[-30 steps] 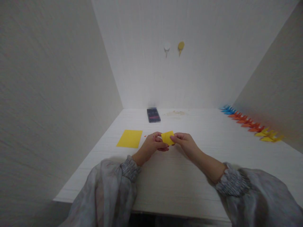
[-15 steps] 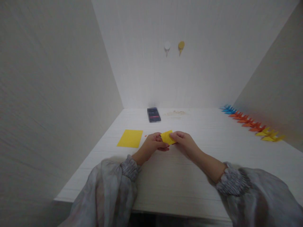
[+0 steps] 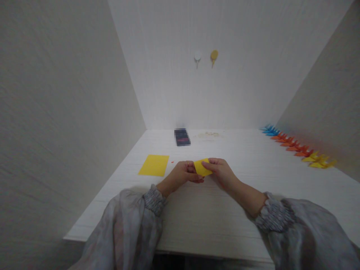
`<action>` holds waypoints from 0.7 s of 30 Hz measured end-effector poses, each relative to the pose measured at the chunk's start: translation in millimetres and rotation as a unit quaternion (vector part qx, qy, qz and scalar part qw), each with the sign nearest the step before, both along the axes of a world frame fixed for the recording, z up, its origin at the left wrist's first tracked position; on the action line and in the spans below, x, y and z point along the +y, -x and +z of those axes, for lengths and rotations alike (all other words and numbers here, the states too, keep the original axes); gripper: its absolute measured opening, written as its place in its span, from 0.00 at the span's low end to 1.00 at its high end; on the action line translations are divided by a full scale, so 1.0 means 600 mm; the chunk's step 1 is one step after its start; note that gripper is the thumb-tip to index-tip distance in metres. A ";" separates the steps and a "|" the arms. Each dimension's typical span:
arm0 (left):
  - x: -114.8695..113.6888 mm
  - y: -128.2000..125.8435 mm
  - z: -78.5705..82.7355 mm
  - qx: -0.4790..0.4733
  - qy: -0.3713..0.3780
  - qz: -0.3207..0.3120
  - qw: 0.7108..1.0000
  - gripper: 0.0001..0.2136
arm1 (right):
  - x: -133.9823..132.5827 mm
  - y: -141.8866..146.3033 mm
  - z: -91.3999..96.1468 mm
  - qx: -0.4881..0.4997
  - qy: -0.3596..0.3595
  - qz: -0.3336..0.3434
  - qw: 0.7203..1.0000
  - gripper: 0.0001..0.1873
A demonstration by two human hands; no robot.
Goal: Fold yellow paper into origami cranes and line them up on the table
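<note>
A small folded piece of yellow paper [image 3: 201, 168] is held between my two hands, over the middle of the white table. My left hand [image 3: 188, 173] grips its left and lower edge, with the thumb at the near side. On its right side, my right hand [image 3: 218, 168] pinches it, the thumb lying on top and the fingers partly hidden behind. To the left of my hands a flat yellow paper sheet [image 3: 154, 165] lies on the table.
Along the right side stands a row of folded paper cranes: blue [image 3: 270, 130], orange [image 3: 292, 144] and yellow [image 3: 319, 160]. A blurred dark object [image 3: 182, 137] lies near the back wall. Two hooks, white [image 3: 197, 57] and yellow [image 3: 214, 55], hang on that wall.
The folded yellow paper has turned slightly and come a little nearer in my hands. My right thumb lies further across its top face.
</note>
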State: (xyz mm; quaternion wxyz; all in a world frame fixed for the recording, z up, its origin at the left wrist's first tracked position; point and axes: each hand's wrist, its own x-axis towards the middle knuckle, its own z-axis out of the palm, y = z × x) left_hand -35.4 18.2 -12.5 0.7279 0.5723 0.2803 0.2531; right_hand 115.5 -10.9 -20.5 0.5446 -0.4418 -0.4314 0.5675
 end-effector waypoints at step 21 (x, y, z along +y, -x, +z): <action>0.018 0.000 -0.011 0.034 -0.014 0.127 0.991 0.11 | 0.010 -0.009 -0.009 -0.269 -0.027 -0.014 0.963 0.11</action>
